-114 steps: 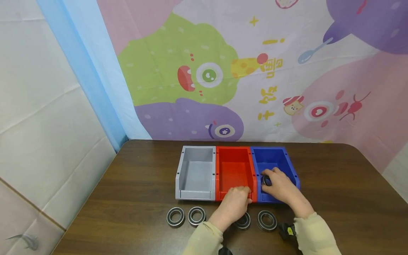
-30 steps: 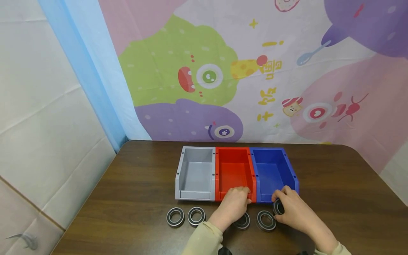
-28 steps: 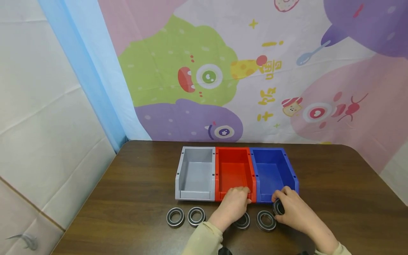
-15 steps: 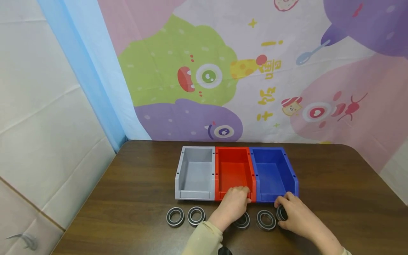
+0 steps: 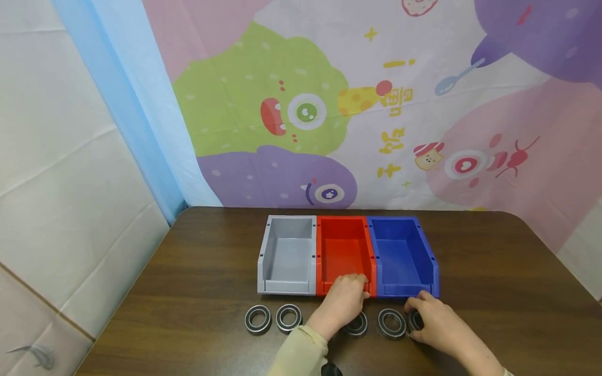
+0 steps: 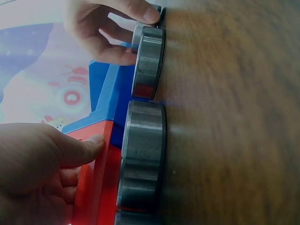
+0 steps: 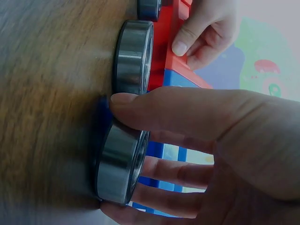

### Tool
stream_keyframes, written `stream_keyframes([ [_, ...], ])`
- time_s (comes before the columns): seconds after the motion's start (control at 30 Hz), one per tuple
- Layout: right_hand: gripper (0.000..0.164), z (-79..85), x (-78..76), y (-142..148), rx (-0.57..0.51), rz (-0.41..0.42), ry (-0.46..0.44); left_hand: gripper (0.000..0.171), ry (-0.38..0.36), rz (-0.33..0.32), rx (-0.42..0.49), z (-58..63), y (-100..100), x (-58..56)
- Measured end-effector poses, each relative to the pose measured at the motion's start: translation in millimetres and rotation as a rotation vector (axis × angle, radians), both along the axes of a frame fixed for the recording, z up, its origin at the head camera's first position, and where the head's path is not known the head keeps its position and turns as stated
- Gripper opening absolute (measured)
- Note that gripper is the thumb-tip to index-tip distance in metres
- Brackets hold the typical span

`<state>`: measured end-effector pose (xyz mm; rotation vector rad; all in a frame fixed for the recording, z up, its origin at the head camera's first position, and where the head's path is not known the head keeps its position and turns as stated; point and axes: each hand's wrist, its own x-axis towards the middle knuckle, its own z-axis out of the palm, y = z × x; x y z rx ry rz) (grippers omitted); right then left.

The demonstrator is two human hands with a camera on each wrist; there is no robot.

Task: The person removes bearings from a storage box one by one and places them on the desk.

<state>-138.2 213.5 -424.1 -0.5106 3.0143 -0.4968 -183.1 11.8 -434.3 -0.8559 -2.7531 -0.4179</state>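
Observation:
In the head view my left hand (image 5: 344, 300) grips the front lip of the red bin (image 5: 345, 256), thumb outside and fingers curled behind the edge. My right hand (image 5: 437, 322) holds a bearing (image 5: 415, 320) at the right end of a row, in front of the blue bin (image 5: 402, 258). From the right wrist, the thumb is on one side of this steel bearing (image 7: 117, 161) and fingertips are on the opposite side, low at the tabletop. Beside it lies a flat bearing (image 5: 381, 324). Another bearing (image 5: 362, 325) is partly hidden by my left forearm.
A grey bin (image 5: 289, 258) stands joined to the red one's left. Two more bearings, one (image 5: 248, 319) at the far left and one (image 5: 280, 318) beside it, lie before it on the brown wooden table (image 5: 197, 292). A printed curtain (image 5: 282, 104) hangs behind.
My right hand has brought the bearing out of the blue bin, forward and down to the table at the row's right end. The left hand has kept its grip on the red bin.

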Motion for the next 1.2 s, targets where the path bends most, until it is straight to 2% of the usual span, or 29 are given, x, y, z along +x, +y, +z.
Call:
stream_keyframes([
  [0.63, 0.037, -3.3, 1.0, -5.1, 0.051, -0.004, 0.066, 0.010, 0.001, 0.000, -0.004, 0.0, 0.8, -0.9],
  [0.97, 0.038, -2.5, 2.8, -5.3, 0.060, -0.022, 0.074, 0.010, 0.009, -0.002, -0.001, -0.8, 0.5, 0.1],
  [1.2, 0.034, -0.3, 3.2, -6.7, 0.091, -0.045, 0.041, 0.011, 0.051, 0.002, -0.021, -2.9, 1.4, 1.0],
])
